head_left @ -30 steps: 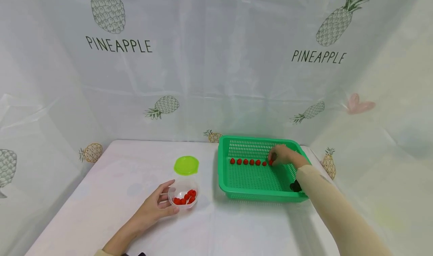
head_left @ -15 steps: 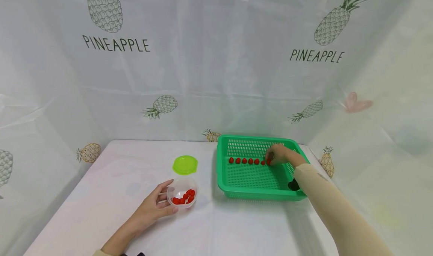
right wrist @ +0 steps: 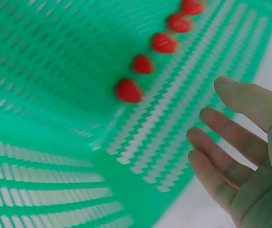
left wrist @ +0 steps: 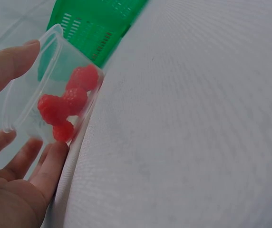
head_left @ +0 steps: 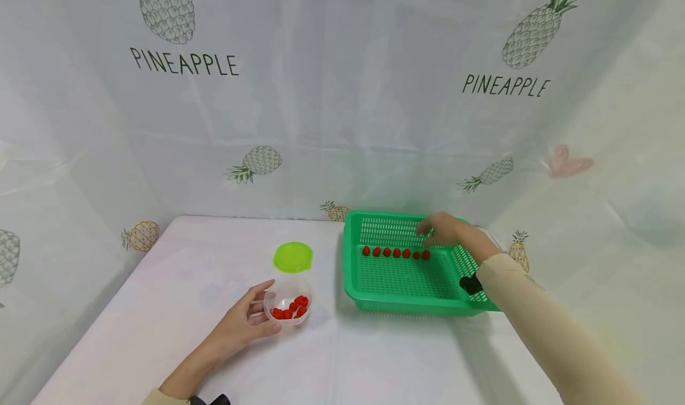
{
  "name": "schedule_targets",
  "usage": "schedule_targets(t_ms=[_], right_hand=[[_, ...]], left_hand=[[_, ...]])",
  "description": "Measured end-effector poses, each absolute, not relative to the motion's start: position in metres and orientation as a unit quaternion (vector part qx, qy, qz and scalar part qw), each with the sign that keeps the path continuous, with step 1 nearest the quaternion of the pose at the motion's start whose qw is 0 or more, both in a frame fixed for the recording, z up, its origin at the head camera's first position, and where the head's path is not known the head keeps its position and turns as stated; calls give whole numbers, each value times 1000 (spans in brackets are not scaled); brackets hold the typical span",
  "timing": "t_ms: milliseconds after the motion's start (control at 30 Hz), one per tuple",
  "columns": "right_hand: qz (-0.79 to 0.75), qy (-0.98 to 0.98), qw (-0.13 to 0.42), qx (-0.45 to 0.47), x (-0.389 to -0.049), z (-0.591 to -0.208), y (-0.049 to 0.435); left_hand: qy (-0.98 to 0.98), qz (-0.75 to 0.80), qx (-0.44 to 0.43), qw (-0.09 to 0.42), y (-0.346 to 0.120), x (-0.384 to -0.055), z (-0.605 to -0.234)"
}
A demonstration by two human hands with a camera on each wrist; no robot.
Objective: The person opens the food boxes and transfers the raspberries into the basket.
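On the table stands a clear plastic cup [head_left: 285,287], several red raspberries [left wrist: 74,100] lying in its bottom. My left hand [head_left: 242,323] holds this cup from its left side, thumb at the near side and fingers around the back. Inside the green basket [head_left: 396,304], a row of several raspberries [head_left: 396,253] runs along the back wall. Above the right end of that row hovers my right hand [head_left: 443,229], fingers spread and nothing between them. In the right wrist view the end raspberry [right wrist: 129,91] sits apart from the fingertips.
A lime-green lid [head_left: 293,257] lies flat on the table behind the cup. The white table [head_left: 176,280] meets a pineapple-printed curtain [head_left: 316,113] at the back. The basket's raised walls surround the raspberry row.
My right hand has let go of the last raspberry at the row's right end and lifted off it. The left hand stays on the cup.
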State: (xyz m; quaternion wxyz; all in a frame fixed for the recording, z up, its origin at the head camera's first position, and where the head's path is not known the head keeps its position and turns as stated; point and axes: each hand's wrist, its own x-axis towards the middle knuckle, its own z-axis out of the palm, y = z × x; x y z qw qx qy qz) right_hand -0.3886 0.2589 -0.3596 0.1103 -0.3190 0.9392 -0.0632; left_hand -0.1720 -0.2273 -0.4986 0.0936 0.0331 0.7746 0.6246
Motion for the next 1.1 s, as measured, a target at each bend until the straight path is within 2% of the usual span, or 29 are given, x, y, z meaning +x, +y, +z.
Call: schedule_targets(t_ms=[300, 567, 767, 1100], right_hand=[[-78, 906, 19, -415, -353, -326, 216], [-112, 893, -26, -434, -320, -318, 177], [-165, 882, -29, -440, -297, -321, 149], [-209, 877, -25, -431, -278, -342, 109]], left_hand=[[770, 630, 36, 98, -227, -171, -494], [772, 628, 39, 94, -226, -172, -495], [772, 627, 38, 97, -227, -173, -496], [771, 629, 35, 93, -226, -173, -496]])
